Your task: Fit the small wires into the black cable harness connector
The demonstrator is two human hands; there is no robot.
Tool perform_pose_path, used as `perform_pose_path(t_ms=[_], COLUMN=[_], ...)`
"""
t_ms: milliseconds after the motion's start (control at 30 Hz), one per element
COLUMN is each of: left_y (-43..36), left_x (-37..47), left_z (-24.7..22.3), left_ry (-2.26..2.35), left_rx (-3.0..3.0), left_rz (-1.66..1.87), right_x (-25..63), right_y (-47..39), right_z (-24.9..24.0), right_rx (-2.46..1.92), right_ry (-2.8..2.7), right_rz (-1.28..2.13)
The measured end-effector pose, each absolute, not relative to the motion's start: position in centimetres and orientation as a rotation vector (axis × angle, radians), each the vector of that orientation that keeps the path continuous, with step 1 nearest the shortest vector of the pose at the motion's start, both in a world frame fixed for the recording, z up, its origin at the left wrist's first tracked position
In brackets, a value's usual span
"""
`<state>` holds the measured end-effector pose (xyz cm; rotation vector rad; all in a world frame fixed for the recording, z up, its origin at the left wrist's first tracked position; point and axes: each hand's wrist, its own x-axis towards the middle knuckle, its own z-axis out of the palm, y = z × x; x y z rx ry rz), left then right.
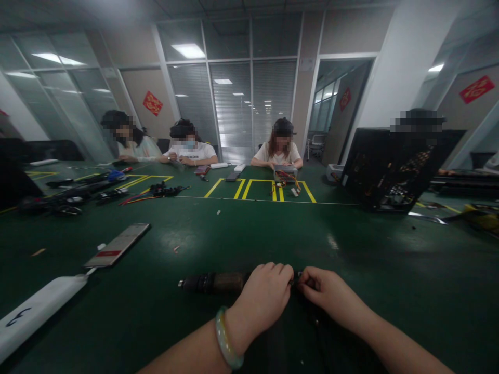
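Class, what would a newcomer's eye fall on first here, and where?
Nearest, the bare left hand with a pale-green bangle grips a dark cylindrical tool; the bare right hand curls at its right end. Beyond, at right, a big black boxy case stands on the green tabletop.

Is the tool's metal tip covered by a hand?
No, the metal tip of the tool sticks out bare, clear of the left hand.

On the near-edge side of the table [253,236], the left hand [265,288] curls palm-down beside the pinching right hand [325,293].
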<state>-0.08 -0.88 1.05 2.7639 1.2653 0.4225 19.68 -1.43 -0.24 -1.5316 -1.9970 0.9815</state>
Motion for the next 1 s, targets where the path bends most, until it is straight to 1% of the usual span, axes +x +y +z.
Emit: perform_pose_path(t_ms=[267, 533, 767, 1000], left_y=[-1.3, -1.7, -1.9, -1.4], left_x=[0.0, -0.1, 0.1, 0.1], left_z=[1.0, 1.3, 1.9, 1.7], left_ry=[1.228, 1.239, 1.268, 1.151], left_rx=[2.806, 2.849, 2.771, 2.82], left_rz=[0.408, 0.349, 0.369, 0.45], right_x=[20.0, 19.8, 19.7, 20.0], right_y=[-1.2, -1.5, -1.5, -1.7], right_z=[-0.8, 0.0, 0.4, 0.8], right_rx=[-1.521, -1.535, -1.513, -1.56], right_ry=[-2.031, -2.024, -2.045, -2.046], right_rz=[0.926, 0.963, 0.943, 0.889])
